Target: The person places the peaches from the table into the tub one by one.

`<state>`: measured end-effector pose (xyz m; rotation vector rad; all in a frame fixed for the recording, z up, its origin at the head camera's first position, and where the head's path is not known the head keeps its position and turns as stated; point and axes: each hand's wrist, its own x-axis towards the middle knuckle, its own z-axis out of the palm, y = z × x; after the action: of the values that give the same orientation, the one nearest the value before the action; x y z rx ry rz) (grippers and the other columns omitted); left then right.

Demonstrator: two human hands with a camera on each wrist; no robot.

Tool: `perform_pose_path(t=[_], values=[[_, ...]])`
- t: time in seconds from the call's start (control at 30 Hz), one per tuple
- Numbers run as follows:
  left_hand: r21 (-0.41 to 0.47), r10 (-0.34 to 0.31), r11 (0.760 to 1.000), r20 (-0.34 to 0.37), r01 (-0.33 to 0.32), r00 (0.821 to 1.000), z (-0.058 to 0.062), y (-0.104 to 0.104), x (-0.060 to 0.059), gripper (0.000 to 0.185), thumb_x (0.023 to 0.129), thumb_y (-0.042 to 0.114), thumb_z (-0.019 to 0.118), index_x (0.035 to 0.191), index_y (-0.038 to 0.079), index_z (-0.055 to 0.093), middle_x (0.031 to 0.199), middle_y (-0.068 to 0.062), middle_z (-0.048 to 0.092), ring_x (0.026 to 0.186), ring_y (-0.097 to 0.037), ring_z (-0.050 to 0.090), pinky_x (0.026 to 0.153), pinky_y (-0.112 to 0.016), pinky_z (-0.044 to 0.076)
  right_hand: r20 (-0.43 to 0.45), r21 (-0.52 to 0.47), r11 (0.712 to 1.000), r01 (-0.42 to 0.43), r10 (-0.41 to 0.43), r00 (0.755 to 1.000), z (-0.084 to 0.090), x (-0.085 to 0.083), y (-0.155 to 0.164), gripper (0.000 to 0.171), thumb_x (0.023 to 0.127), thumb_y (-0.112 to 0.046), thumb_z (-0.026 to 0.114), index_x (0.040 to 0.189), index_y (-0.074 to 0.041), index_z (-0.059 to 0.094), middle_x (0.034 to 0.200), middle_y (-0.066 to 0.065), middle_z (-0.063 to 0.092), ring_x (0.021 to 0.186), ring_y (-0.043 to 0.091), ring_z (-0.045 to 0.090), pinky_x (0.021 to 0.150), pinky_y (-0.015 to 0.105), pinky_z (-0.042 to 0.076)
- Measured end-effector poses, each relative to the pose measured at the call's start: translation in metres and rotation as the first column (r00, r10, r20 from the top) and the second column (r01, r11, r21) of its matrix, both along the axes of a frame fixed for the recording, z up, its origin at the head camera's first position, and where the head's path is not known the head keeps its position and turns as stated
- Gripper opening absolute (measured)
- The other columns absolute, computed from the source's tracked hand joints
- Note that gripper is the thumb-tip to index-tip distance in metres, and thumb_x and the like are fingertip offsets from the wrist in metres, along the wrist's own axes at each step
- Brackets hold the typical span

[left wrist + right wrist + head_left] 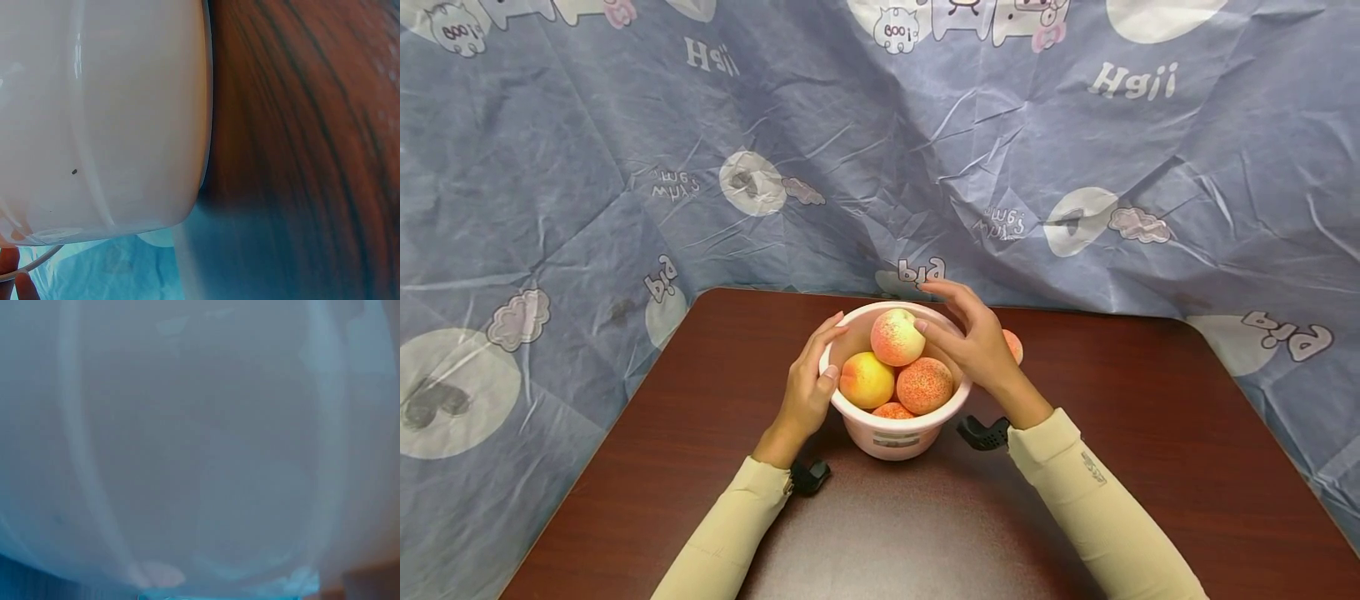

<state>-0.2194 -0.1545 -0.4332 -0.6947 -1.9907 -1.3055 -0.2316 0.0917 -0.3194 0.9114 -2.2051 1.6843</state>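
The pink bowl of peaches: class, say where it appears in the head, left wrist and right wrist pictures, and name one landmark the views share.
Head: the pink bowl stands mid-table, between the left hand and right hand.
Left wrist: its outer wall fills the left half of the picture.
Right wrist: a pale blurred curve fills nearly the whole picture, probably its wall.
Shared landmark: the dark wooden table, seen right of the bowl in the left wrist view.

A pale pink plastic bowl [895, 437] stands upright near the middle of the dark wood desk [1150, 433]; it is heaped with peaches; the topmost peach [896, 337], yellow blushed red, sits above three others; another lies just behind the rim.
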Motion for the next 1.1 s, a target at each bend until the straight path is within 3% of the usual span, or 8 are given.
perform_pose_path(t=[0.33,0.47,0.8,1.1], values=[[-0.004,0.007,1.0,-0.003,-0.007,1.0,0.0,0.0,-0.001,0.071,0.095,0.059,0.033,0.132,0.002,0.053,0.145,-0.009,0.046,0.135,-0.027,0.041,0.11,-0.04,0.032,-0.027,0.029,0.997,0.078,-0.077,0.997,-0.005,0.0,0.012,0.046,0.084,0.001,0.068,0.128,0.005,0.056,0.134,0.02,0.052,0.128,0.031,0.045,0.104,0.056,0.033],[-0.004,0.006,1.0,-0.002,-0.006,1.0,-0.001,0.0,-0.001,0.071,0.094,0.059,0.033,0.132,0.002,0.053,0.144,-0.012,0.046,0.135,-0.027,0.041,0.11,-0.04,0.032,-0.029,0.011,0.994,0.106,-0.106,0.994,-0.008,-0.002,0.017,0.045,0.083,0.005,0.068,0.127,0.006,0.056,0.131,0.023,0.053,0.126,0.033,0.046,0.102,0.059,0.034],[-0.002,0.0,1.0,-0.006,0.0,1.0,-0.002,0.0,-0.002,0.059,0.092,0.043,0.037,0.132,0.002,0.053,0.146,-0.007,0.045,0.135,-0.027,0.041,0.11,-0.041,0.032,-0.019,0.008,0.988,0.155,-0.154,0.988,-0.019,-0.006,0.031,0.045,0.084,0.001,0.069,0.127,0.005,0.057,0.13,0.023,0.055,0.124,0.036,0.047,0.104,0.056,0.033],[0.006,0.008,1.0,-0.007,-0.008,1.0,-0.003,0.0,-0.002,0.064,0.093,0.051,0.036,0.132,0.003,0.053,0.144,-0.014,0.046,0.135,-0.028,0.041,0.109,-0.04,0.033,0.017,-0.019,0.981,0.193,-0.192,0.981,-0.023,-0.012,0.041,0.044,0.084,0.0,0.069,0.125,0.005,0.058,0.127,0.023,0.057,0.122,0.036,0.047,0.104,0.055,0.033]])
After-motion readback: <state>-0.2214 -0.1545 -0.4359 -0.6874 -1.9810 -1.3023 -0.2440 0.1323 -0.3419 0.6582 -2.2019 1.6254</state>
